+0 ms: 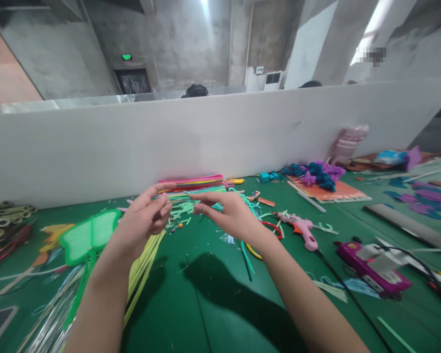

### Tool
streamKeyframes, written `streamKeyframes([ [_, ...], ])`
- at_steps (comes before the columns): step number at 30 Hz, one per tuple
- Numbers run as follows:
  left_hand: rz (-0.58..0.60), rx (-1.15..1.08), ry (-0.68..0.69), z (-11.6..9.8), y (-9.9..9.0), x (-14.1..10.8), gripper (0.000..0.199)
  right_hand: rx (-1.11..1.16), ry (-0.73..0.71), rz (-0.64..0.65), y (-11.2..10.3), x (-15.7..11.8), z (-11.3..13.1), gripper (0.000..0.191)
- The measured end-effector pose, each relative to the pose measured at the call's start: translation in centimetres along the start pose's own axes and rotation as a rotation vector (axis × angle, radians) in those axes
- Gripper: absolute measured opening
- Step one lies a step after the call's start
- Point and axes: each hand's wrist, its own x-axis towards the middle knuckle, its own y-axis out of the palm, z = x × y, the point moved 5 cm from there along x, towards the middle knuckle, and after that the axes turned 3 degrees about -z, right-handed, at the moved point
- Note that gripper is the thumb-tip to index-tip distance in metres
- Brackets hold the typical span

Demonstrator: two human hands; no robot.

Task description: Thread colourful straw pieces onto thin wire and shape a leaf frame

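Observation:
My left hand (145, 215) is raised above the table, fingers curled and thumb pressed in; what it pinches, if anything, is too small to make out. Facing it, my right hand (231, 211) has fingers and thumb brought toward each other, and any thin thing at their tips cannot be told from the background. Behind both hands lies a bundle of colourful strips (193, 182). Yellow-green strips (143, 274) run under my left wrist. Beside my left forearm is a green leaf-shaped piece with a mesh-like face (90, 233).
A pink glue gun (303, 230) with a black cord and a purple power strip (375, 269) lie right. Purple and blue fabric pieces (316, 174) sit near a pink bottle (349, 144). A yellow glue gun (55, 238) lies left. A white partition (206, 137) closes the back.

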Motion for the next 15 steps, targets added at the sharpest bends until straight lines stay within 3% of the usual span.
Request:
streamKeyframes([
  [4, 0.003, 0.013, 0.029, -0.2, -0.2, 0.0, 0.033, 0.127, 0.075, -0.081, -0.3, 0.1, 0.1, 0.02],
  [11, 0.025, -0.038, 0.049, -0.2, -0.4, -0.1, 0.026, 0.038, 0.032, -0.242, -1.4, 0.1, 0.1, 0.021],
  [15, 0.017, -0.107, 0.035, -0.6, -0.5, -0.1, 0.026, -0.01, -0.046, -0.152, -1.2, 0.0, 0.3, 0.027],
])
